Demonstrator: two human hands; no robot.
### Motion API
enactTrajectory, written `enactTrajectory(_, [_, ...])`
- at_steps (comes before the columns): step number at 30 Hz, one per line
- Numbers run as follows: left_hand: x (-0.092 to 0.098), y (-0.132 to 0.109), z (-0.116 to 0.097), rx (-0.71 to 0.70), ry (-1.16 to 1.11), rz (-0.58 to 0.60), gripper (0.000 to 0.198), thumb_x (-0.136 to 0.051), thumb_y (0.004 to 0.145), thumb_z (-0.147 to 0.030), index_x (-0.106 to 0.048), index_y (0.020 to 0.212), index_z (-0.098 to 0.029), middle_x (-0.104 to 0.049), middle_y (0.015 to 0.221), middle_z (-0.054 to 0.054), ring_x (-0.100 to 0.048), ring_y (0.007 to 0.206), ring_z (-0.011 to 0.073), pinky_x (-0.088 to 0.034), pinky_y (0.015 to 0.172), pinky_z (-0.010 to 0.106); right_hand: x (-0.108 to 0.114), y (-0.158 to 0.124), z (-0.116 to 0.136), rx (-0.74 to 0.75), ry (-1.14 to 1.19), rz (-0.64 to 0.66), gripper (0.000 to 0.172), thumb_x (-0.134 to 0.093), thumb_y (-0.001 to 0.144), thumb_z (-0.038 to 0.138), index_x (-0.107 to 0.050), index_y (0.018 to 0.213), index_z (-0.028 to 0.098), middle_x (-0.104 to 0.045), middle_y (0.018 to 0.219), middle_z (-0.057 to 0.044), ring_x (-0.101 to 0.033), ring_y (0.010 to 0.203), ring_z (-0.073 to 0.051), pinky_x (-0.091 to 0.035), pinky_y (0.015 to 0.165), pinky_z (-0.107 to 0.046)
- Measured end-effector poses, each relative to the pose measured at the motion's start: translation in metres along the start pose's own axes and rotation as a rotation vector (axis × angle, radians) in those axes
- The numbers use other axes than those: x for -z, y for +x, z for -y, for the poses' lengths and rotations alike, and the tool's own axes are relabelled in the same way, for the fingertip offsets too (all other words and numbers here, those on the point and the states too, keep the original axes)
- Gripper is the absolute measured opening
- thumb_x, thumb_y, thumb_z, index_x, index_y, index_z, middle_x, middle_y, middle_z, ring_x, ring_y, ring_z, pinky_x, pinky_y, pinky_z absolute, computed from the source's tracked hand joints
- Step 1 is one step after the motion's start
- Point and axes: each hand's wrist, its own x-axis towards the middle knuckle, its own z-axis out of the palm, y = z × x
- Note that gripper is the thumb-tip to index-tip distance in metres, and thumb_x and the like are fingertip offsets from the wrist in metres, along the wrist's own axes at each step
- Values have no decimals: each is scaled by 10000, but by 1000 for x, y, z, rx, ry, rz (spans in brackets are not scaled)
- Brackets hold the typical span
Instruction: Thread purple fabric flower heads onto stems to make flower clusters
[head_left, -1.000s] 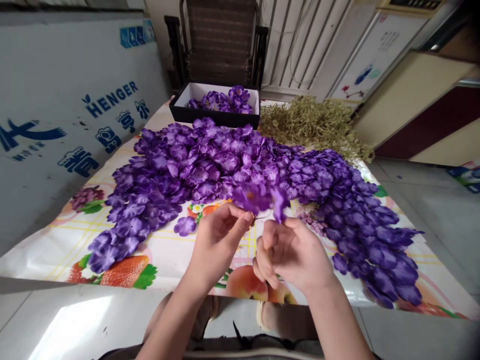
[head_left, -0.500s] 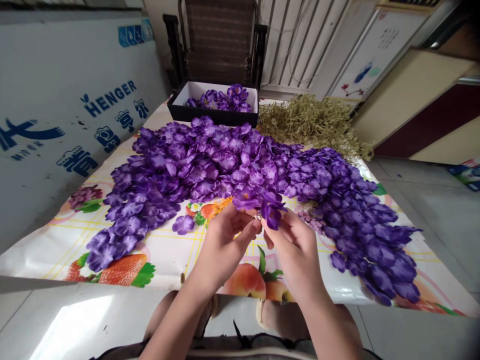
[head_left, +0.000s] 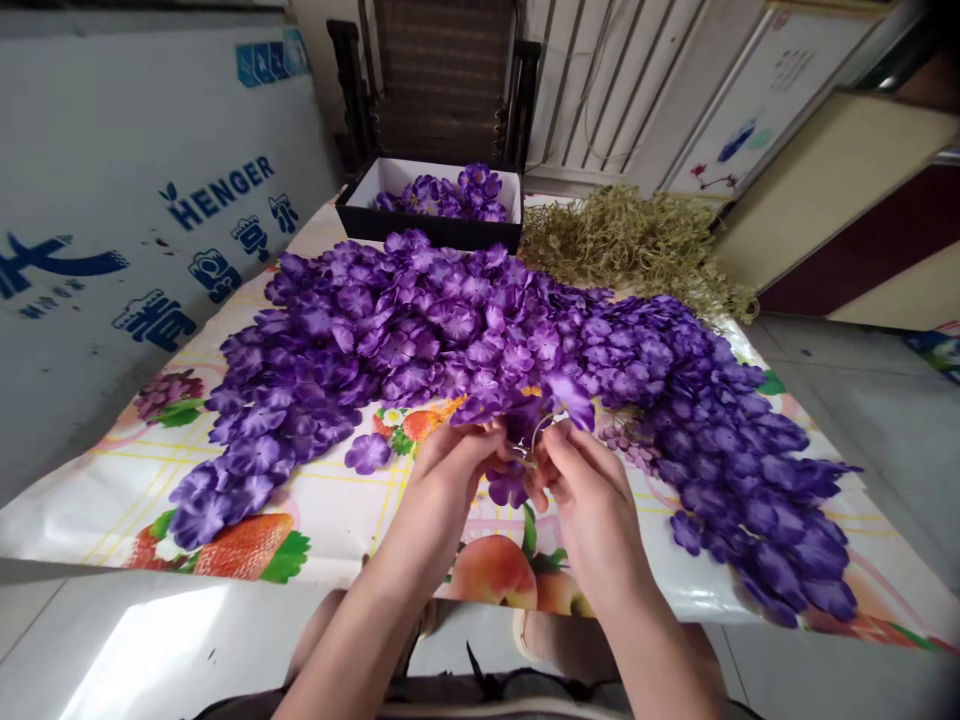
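My left hand (head_left: 457, 465) and my right hand (head_left: 581, 475) meet above the front middle of the table, both with fingers closed. Between them is a small bunch of purple artificial flowers (head_left: 570, 400); one bloom hangs below the fingers. A thin pale stem (head_left: 536, 430) curves in a loop at my right fingertips. My left fingers pinch the bunch from the other side, though the exact grip is partly hidden. Just beyond lies a broad heap of purple fabric petals (head_left: 450, 320), and a single loose petal piece (head_left: 367, 453) rests left of my left hand.
A black box with white lining (head_left: 360, 215) holds purple flowers at the table's back. Right of it sits a tangle of dry greenish stems (head_left: 630, 240). The fruit-print tablecloth (head_left: 337, 530) covers the table. A chair (head_left: 442, 80) stands behind, a white printed cabinet (head_left: 97, 150) at left.
The flowers between my hands have been turned, so one bloom now hangs below and the curved stem shows. My right fingers have shifted onto the stem. The view has moved slightly.
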Motion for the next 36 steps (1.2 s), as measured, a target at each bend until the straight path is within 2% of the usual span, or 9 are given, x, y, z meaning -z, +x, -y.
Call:
enactTrajectory(5, [-2,4,-4,80,-250,68,127,-567,761,-165,-685,732,-129,-674,802,43,-605,782,164,-482,745,275,-2,1,-3,161,-65,-16,246,-560,911,323,-512,699,210,-451,546,70,-413,481,-77,-325,458,-199])
enactTrajectory(9, [0,6,0,-47,-179,-19,103,-613,771,-151,-715,764,-150,-716,802,26,-631,839,157,-468,831,258,-2,2,-1,260,-75,-40,165,-606,881,244,-544,733,211,-414,566,81,-337,481,-62,-278,456,-195])
enactTrajectory(13, [1,7,5,-121,-144,-61,81,-645,772,-147,-718,777,-182,-730,800,2,-645,819,142,-475,813,245,-2,2,2,240,98,-13,96,-646,834,178,-616,751,216,-466,623,65,-330,505,-63,-262,461,-201])
enactTrajectory(18, [-1,11,7,-153,-210,-57,9,-698,724,-175,-698,715,-180,-714,737,-4,-659,733,147,-508,779,277,-3,1,8,152,309,104,57,-665,800,224,-686,747,224,-516,659,38,-444,554,-92,-351,537,-251])
enactTrajectory(21, [-2,13,7,-166,-254,-68,47,-727,688,-164,-684,693,-182,-707,727,-8,-649,706,125,-515,720,237,-4,0,10,185,258,135,38,-670,784,223,-707,788,230,-588,740,12,-497,603,-117,-369,571,-276])
enactTrajectory(25, [2,12,7,-175,-233,-67,119,-740,647,-105,-650,614,-176,-665,638,-30,-585,581,70,-481,598,166,-7,-1,10,256,137,127,63,-656,780,192,-688,742,230,-567,681,19,-498,657,-140,-375,632,-291])
enactTrajectory(29, [8,11,7,-196,-155,-63,166,-727,630,-77,-680,733,-199,-649,627,-29,-599,584,97,-489,589,198,-10,-3,9,329,-4,75,92,-606,811,193,-647,738,230,-479,630,39,-443,621,-130,-354,596,-274])
enactTrajectory(33, [13,8,8,-245,-109,-58,207,-725,603,-43,-667,715,-208,-587,572,-53,-582,554,98,-478,564,197,-11,-5,3,371,-73,0,95,-595,809,158,-618,744,223,-510,644,45,-458,611,-117,-361,575,-251])
enactTrajectory(36, [16,6,9,-294,-66,-11,198,-725,630,-50,-659,726,-210,-587,633,-53,-548,579,82,-462,569,177,-10,-4,-2,383,-47,-51,125,-603,785,120,-633,817,237,-536,663,47,-505,633,-119,-406,596,-245])
